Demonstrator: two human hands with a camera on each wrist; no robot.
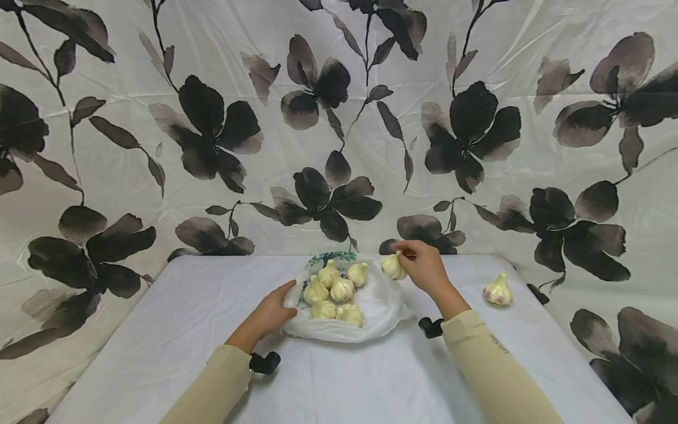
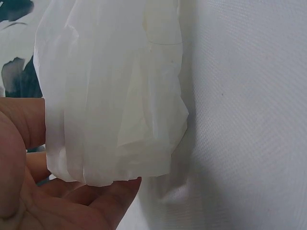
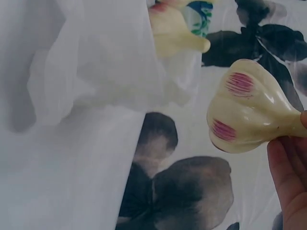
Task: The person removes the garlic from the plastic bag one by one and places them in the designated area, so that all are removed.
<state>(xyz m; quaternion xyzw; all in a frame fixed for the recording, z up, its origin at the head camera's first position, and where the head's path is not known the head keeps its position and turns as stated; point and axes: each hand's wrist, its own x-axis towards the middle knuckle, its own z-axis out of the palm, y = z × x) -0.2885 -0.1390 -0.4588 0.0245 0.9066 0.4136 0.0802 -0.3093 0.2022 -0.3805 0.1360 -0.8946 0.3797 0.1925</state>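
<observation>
A white plastic bag [image 1: 344, 334] lies spread on the table with its mouth rolled wide, holding several garlic bulbs [image 1: 342, 290]. My left hand [image 1: 269, 314] grips the bag's left rim; in the left wrist view the thumb [image 2: 29, 120] goes behind the plastic while the fingertips [image 2: 117, 199] meet its lower edge. Over the bag's right rim, my right hand [image 1: 428, 272] pinches one garlic bulb [image 1: 393, 267] by its stem. Purple streaks mark this pale bulb [image 3: 249, 108] in the right wrist view, where only part of the hand shows.
Another garlic bulb [image 1: 498, 291] sits alone on the table's right side. White cloth covers the table [image 1: 339, 383]. Behind its far edge hangs a flower-printed curtain [image 1: 339, 118]. Each wrist bears a small black camera.
</observation>
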